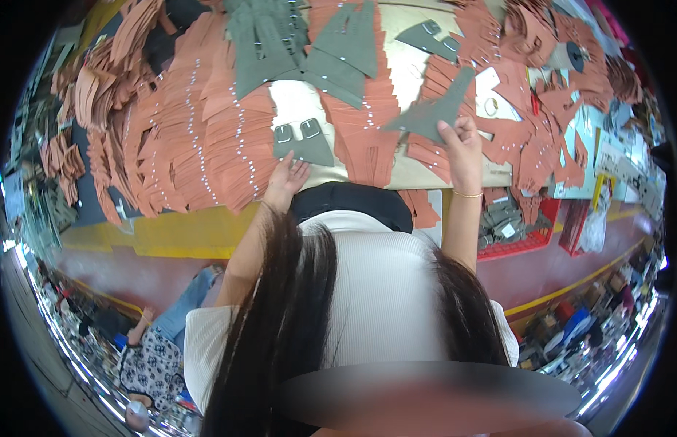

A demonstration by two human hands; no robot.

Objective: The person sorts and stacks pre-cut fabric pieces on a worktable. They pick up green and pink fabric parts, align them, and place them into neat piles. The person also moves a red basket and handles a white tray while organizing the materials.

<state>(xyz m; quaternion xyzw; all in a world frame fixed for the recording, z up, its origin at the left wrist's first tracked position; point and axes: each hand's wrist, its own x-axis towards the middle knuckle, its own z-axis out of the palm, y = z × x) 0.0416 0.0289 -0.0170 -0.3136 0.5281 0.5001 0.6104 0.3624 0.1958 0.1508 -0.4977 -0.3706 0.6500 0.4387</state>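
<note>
My right hand (463, 142) is closed on a flat grey-green cut piece (434, 113), thumb on top. The piece is raised over the table, a narrow strap end pointing away and a wide base to the left. My left hand (289, 177) is open, palm partly up with fingers apart, at the near edge of a smaller grey-green piece with two metal buckles (315, 151). The fingertips seem to touch that edge. Another grey-green buckled piece (418, 38) lies at the far right. Flat grey-green pieces (345, 54) are stacked at the far middle.
Overlapping rows of salmon-coloured cut pieces (171, 138) cover the table's left side, with more piles (524, 138) at right. A roll of tape (491, 107) lies on the right. Below the table stands a red crate (546, 218) of grey-green pieces. Another person (160, 349) is at lower left.
</note>
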